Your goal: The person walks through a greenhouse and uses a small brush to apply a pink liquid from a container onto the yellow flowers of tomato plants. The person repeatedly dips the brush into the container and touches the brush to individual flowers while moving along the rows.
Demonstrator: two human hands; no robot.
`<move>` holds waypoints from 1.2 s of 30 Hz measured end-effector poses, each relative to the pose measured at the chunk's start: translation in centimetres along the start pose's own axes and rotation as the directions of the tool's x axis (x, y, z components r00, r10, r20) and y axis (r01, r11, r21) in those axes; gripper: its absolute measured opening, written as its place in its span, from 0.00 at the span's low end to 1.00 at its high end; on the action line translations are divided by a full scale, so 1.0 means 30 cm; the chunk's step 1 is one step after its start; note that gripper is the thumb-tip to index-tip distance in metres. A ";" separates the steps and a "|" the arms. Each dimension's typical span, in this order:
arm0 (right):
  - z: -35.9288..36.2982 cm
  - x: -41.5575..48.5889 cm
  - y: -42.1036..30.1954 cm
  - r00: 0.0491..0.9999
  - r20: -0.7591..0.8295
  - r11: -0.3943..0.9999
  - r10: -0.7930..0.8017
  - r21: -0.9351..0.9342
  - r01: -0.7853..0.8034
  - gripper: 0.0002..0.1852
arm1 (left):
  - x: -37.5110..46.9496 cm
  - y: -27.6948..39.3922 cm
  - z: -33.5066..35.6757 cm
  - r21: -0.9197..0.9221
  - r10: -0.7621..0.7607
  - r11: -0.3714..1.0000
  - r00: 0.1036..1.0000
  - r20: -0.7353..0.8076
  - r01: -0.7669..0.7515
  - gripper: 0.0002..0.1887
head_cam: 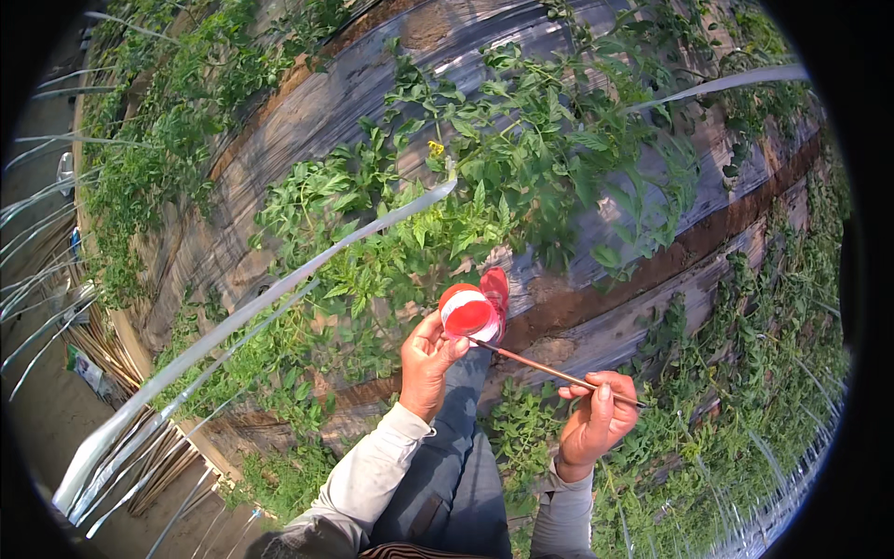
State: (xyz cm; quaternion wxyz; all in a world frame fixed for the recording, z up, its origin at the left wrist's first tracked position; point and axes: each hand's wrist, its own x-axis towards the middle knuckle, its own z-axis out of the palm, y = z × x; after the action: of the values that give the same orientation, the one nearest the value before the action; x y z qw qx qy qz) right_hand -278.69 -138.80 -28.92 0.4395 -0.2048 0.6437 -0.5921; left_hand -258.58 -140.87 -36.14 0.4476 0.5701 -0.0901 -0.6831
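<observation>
My left hand (424, 370) holds a small round container (466, 318), red and white, tilted so that its red inside or face shows. My right hand (599, 419) grips a slim brush (534, 365) with a reddish-brown handle. The brush's dark tip reaches the container's near rim, close to my left thumb; whether it touches cannot be made out. Just beyond both hands grow leafy tomato plants (482, 216), one bearing a yellow flower cluster (436, 148). A red shoe (496, 288) shows behind the container.
A pale plastic strap (293, 283) slants across the left side. Dark plastic mulch film (335, 98) covers the beds, with bare soil strips (594, 300) between. Bundled thin canes (164, 461) lie at lower left. More plants (754, 363) crowd the right side.
</observation>
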 end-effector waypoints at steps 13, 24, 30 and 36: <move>0.045 0.292 -0.061 0.998 -0.038 0.993 0.044 -0.111 -0.048 0.10 | 0.146 0.026 0.170 -0.079 -0.060 0.995 0.998 -0.036 0.057 0.35; 0.034 0.391 -0.093 0.996 0.043 0.997 0.072 -0.042 -0.070 0.09 | 0.131 0.038 0.266 -0.111 -0.007 0.994 0.996 -0.086 -0.002 0.34; -0.067 0.427 -0.110 0.993 0.053 0.994 0.109 -0.024 -0.108 0.10 | 0.099 -0.017 0.329 -0.147 0.048 0.987 0.995 -0.092 -0.062 0.34; -0.147 0.466 -0.164 0.995 0.083 0.997 0.063 -0.048 -0.059 0.15 | 0.066 -0.075 0.394 -0.170 0.072 0.982 0.994 -0.087 -0.086 0.34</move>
State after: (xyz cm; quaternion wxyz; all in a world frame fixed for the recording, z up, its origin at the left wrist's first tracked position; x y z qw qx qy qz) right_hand -290.93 -148.26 -29.18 0.4794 -0.2198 0.6438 -0.5544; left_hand -269.80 -145.56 -35.00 0.5257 0.5518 -0.0349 -0.6464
